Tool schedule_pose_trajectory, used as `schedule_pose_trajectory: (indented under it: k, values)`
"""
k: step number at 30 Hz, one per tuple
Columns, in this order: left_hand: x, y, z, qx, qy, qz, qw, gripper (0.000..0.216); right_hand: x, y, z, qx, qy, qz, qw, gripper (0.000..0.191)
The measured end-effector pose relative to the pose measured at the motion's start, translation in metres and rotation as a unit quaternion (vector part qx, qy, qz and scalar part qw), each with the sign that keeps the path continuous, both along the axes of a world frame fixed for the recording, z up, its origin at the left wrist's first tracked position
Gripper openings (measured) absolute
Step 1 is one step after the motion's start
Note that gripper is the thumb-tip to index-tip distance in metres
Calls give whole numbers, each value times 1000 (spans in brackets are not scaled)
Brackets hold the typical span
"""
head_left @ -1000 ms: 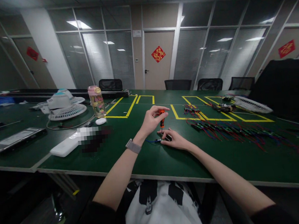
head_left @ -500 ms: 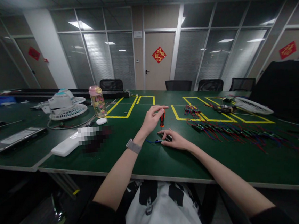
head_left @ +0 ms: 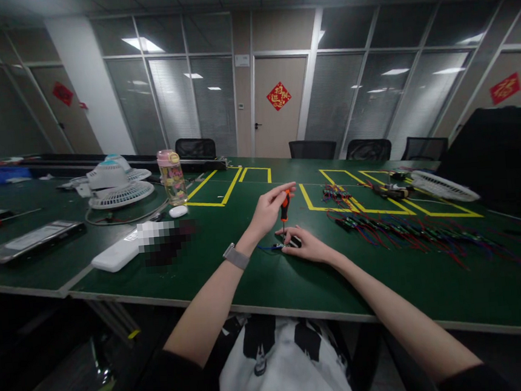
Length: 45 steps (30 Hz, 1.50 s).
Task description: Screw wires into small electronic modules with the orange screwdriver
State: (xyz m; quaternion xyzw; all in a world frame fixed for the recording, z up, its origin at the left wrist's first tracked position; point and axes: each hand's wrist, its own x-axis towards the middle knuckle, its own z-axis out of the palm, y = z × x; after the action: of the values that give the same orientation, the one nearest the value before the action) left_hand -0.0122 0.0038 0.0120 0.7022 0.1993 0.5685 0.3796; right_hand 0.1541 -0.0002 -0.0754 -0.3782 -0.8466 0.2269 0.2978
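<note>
Nearest, beyond the wearer's patterned clothing [head_left: 287,363], the edge of the green table [head_left: 232,292] runs across, and both bare forearms reach over it, the left one with a watch [head_left: 235,256] at the wrist. The right hand [head_left: 308,245] rests low on the tabletop, thumb and fingertips bent around a small board [head_left: 280,246] that lies in front of the wearer, a blue wire [head_left: 265,247] trailing from it to the left. Just above, the left hand [head_left: 264,213] pinches the upper handle of an orange-and-black screwdriver [head_left: 284,209], which stands nearly upright with its shaft running down between the right fingers; they hide where its tip meets the board. Little has changed over the last second: the left thumb and fingers sit slightly differently on the handle, baring more of it, while the right hand keeps its place and the whole view slides a touch. This looks like a small regrip or turn, with the screwdriver step apparently unfinished. Farther out, a white slab [head_left: 115,254] lies at left and a long row of wired boards [head_left: 410,237] at right; past them are a pink-lidded bottle [head_left: 173,179], a white fan [head_left: 119,196], yellow tape outlines [head_left: 305,197] and black chairs [head_left: 313,149].
</note>
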Motion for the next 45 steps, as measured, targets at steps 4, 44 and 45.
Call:
schedule_pose_trajectory:
  k: [4,44,45]
  values:
    - [0,2,-3,-3,-3,-10,1000,31,0,-1,1,-7,1,4,1000,19]
    - [-3,-7,3,60,52,61,995,25,-3,-5,10,-4,11,-2,1000,15]
    - [-4,-6,4,65,52,58,995,24,-3,-5,10,-3,10,-1,1000,15]
